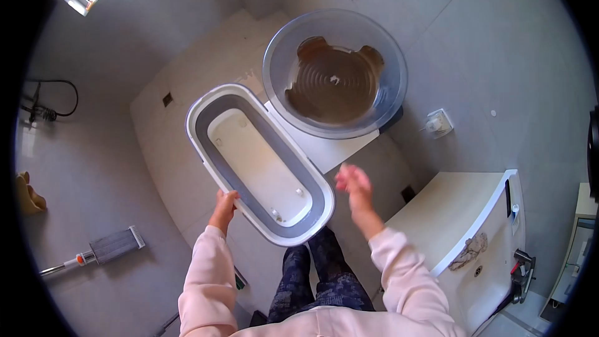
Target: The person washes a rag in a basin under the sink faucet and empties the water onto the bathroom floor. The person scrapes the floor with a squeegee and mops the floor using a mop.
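Note:
My left hand (224,210) is closed on the left rim of a long oval mop bucket (198,118), white with a grey band inside. The bucket tilts its open top toward me, showing a pale bottom with small knobs and a little dirt near the lower end. Off the bucket's right side hangs my right hand (357,195), apart from the rim. Its fingers look pinkish and smeared, so their grip is unclear. Beyond it, a large clear round basin (274,65) holds brown murky water.
Under the basin is a white stand (337,153). A flat mop (115,246) leans at left. On the right stands a white washbasin (465,284) with a crumpled cloth (469,251) on its edge and a black tap (523,274). A wall socket (439,123) sits right of the basin.

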`<control>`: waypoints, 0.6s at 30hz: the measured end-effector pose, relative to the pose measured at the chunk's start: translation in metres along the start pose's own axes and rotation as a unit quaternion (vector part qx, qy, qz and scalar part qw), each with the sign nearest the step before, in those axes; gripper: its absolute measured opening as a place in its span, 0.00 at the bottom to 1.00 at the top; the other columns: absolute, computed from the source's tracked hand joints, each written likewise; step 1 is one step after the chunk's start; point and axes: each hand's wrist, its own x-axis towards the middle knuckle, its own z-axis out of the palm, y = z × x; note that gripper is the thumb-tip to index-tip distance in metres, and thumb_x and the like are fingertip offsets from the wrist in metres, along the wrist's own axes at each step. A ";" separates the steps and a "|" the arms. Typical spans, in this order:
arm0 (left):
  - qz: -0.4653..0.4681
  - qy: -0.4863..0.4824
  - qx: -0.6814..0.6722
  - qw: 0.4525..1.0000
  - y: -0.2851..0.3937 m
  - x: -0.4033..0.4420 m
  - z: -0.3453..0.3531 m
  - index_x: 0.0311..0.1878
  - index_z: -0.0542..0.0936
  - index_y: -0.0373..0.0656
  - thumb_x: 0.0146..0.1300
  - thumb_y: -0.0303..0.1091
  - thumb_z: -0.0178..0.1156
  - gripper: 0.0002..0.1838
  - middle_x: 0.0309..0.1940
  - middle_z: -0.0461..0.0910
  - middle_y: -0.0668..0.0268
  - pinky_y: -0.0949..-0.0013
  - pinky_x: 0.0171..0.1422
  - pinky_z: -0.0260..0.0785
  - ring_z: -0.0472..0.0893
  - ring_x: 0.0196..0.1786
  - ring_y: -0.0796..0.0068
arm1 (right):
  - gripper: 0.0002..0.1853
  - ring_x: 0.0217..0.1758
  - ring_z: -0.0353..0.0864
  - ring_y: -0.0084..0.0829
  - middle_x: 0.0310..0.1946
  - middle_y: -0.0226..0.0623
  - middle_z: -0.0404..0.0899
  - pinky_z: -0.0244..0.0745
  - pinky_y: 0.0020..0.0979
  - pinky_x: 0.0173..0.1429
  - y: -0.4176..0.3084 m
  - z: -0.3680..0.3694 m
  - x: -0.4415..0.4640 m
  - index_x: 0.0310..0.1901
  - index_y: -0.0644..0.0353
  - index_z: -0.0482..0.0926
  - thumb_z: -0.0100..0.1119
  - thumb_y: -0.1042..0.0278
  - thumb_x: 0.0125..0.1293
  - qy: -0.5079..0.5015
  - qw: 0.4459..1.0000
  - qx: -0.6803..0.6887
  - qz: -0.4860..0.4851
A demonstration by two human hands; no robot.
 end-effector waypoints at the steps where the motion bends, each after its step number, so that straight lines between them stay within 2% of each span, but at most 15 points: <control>1: 0.003 -0.001 0.001 1.000 0.006 -0.006 0.004 0.36 0.66 0.39 0.43 0.28 0.53 0.13 0.24 0.68 0.63 0.67 0.22 0.66 0.70 0.23 0.70 | 0.26 0.33 0.72 0.20 0.34 0.32 0.75 0.67 0.19 0.38 -0.021 0.004 0.022 0.45 0.63 0.71 0.62 0.52 0.50 0.039 0.999 -0.017 -0.004; 4: -0.019 0.019 0.024 0.999 0.016 -0.025 0.015 0.36 0.67 0.36 0.42 0.27 0.54 0.15 0.26 0.69 0.62 0.64 0.24 0.69 0.72 0.25 0.69 | 0.31 0.35 0.73 0.22 0.35 0.34 0.74 0.70 0.21 0.38 -0.058 0.017 0.071 0.48 0.65 0.69 0.64 0.50 0.48 0.010 0.999 0.023 0.044; 6: -0.018 0.025 0.018 0.999 0.013 -0.026 0.018 0.36 0.67 0.36 0.42 0.27 0.55 0.15 0.26 0.69 0.62 0.64 0.24 0.69 0.72 0.25 0.69 | 0.23 0.33 0.76 0.26 0.32 0.36 0.75 0.74 0.24 0.35 -0.070 0.025 0.085 0.42 0.65 0.72 0.62 0.56 0.49 0.051 0.988 0.062 0.133; 7: -0.017 0.031 0.011 0.999 0.015 -0.031 0.023 0.37 0.68 0.36 0.42 0.27 0.55 0.15 0.26 0.69 0.62 0.64 0.24 0.69 0.72 0.26 0.69 | 0.23 0.33 0.76 0.26 0.32 0.36 0.75 0.74 0.24 0.35 -0.066 0.023 0.093 0.42 0.65 0.72 0.62 0.56 0.49 0.046 0.988 0.058 0.137; 8: -0.010 0.040 0.008 0.999 0.017 -0.036 0.028 0.35 0.66 0.38 0.43 0.27 0.54 0.13 0.22 0.67 0.65 0.69 0.21 0.66 0.69 0.21 0.72 | 0.18 0.31 0.77 0.28 0.31 0.37 0.76 0.75 0.26 0.32 -0.060 0.018 0.103 0.37 0.65 0.73 0.61 0.60 0.49 0.050 0.989 0.056 0.124; 10: -0.013 0.032 0.013 0.999 0.018 -0.039 0.029 0.35 0.67 0.38 0.43 0.27 0.54 0.13 0.22 0.68 0.65 0.69 0.21 0.66 0.69 0.22 0.72 | 0.07 0.24 0.78 0.31 0.25 0.38 0.77 0.76 0.28 0.29 -0.066 0.024 0.103 0.27 0.63 0.74 0.56 0.70 0.47 0.065 0.992 0.062 0.095; 14: -0.003 0.007 0.001 1.000 0.020 -0.038 0.031 0.35 0.67 0.38 0.43 0.27 0.54 0.13 0.23 0.68 0.65 0.70 0.21 0.65 0.69 0.23 0.73 | 0.06 0.24 0.78 0.30 0.24 0.37 0.77 0.76 0.28 0.30 -0.093 0.031 0.071 0.28 0.65 0.74 0.55 0.71 0.49 0.060 0.996 0.030 0.050; 18: -0.002 -0.004 -0.018 1.000 0.026 -0.041 0.035 0.35 0.68 0.39 0.42 0.26 0.54 0.13 0.23 0.68 0.66 0.71 0.22 0.65 0.69 0.23 0.74 | 0.07 0.25 0.78 0.29 0.24 0.37 0.77 0.75 0.26 0.30 -0.102 0.026 0.028 0.30 0.67 0.75 0.54 0.72 0.52 -0.007 1.000 0.003 0.010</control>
